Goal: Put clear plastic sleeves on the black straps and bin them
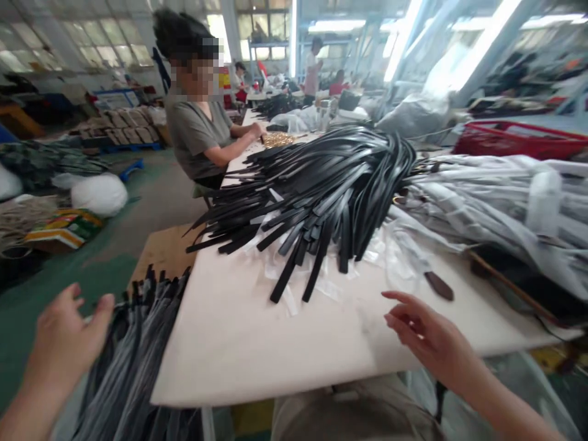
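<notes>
My left hand (73, 334) is off the table's left side with fingers apart and nothing in it. It is nearest to a bundle of black strips in clear plastic sleeves (138, 355), which stands beside the table. Over the front right of the white table (239, 349) hovers my right hand (425, 334), fingers loosely bent and spread, holding nothing. A large heap of black flat straps (331, 190) lies across the middle of the table, their loose ends toward me. Small clear plastic pieces (326, 285) lie under those ends. Just beyond my right hand is a dark brown pointed piece (438, 286).
Plastic-wrapped strips (496, 190) pile up at the right, near a dark open-topped case (528, 282) and a red basket (519, 139). A co-worker (197, 116) is at the table's far left side, hands by small gold-coloured parts (278, 140). A cardboard sheet (160, 248) is left of the table.
</notes>
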The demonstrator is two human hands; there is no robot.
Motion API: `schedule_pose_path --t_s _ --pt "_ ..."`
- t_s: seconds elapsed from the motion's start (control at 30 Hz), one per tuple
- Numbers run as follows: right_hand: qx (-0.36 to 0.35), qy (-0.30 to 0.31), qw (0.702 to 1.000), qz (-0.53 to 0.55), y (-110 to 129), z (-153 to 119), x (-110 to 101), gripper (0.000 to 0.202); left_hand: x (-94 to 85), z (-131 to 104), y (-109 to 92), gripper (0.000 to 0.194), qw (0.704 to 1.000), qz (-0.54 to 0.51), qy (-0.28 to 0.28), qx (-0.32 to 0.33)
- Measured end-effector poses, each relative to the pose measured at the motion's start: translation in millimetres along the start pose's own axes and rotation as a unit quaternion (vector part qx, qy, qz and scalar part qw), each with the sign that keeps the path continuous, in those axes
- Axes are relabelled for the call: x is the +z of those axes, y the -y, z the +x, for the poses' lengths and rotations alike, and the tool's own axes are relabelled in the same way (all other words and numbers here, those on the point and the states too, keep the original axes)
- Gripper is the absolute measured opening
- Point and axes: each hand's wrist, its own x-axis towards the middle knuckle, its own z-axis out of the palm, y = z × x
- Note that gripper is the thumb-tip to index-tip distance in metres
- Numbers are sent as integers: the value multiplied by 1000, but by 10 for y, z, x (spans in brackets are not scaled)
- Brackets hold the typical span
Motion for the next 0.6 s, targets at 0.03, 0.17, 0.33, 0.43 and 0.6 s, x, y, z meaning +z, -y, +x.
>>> schedule_pose_path --t_s 0.03,0.17,0.33,0.43,0.6 --pt "-29 -21 998 -50 -21 28 -1 29 100 -122 -310 60 998 -29 15 53" --pt "-162 -3 972 -170 72 220 135 32 456 -920 -1642 32 846 -85 50 524" --pt "-201 100 953 -204 258 413 282 58 778 -1406 -2769 41 802 -44 99 588" --pt "-196 122 958 -172 198 425 163 55 836 -1349 -2995 22 821 -37 114 559" --pt "-138 -11 974 -180 -113 489 -261 32 818 -1254 -3033 21 832 -49 130 537"
